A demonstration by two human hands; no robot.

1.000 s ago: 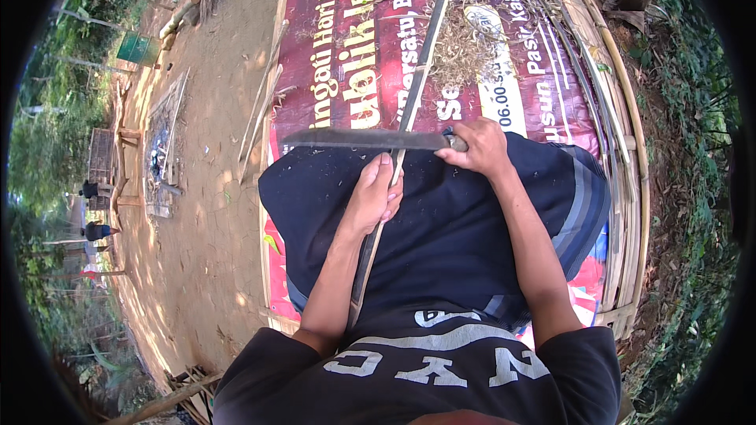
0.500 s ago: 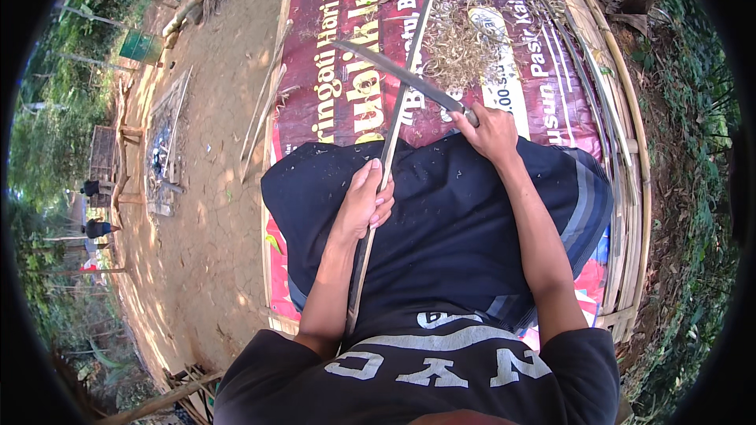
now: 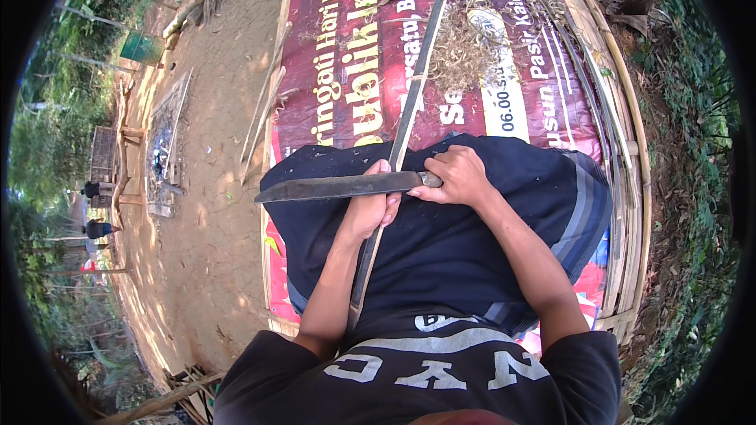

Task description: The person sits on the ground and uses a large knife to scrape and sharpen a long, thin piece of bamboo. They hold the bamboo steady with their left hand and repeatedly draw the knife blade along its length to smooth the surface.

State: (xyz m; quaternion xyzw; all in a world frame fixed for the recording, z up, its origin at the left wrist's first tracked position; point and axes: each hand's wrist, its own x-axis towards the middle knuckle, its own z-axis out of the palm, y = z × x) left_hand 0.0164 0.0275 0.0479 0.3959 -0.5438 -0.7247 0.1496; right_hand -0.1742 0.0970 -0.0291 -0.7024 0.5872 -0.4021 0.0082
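Note:
My left hand (image 3: 370, 208) is closed round a long, narrow bamboo strip (image 3: 416, 94), dark on one face and pale along its edge. The strip slants from near my waist up and away over the printed banner. In my right hand (image 3: 458, 176) is the handle of a machete (image 3: 339, 186) with a broad, dark blade. The blade lies crosswise over the strip, just above my left fingers and partly hiding them, its tip pointing left. Whether its edge touches the strip I cannot tell. Dark cloth (image 3: 441, 252) covers my lap beneath both hands.
A red printed banner (image 3: 315, 71) covers the bamboo platform, with a heap of curly shavings (image 3: 465, 55) beyond my hands. Several long bamboo strips (image 3: 587, 55) lie along the right edge. Bare ground (image 3: 213, 110) is at the left, with two people (image 3: 98, 228) far off.
The machete has come down along the strip toward me, from beyond my lap to just above my left hand, and turned level. My left hand keeps its grip; the strip's far end shifted slightly right.

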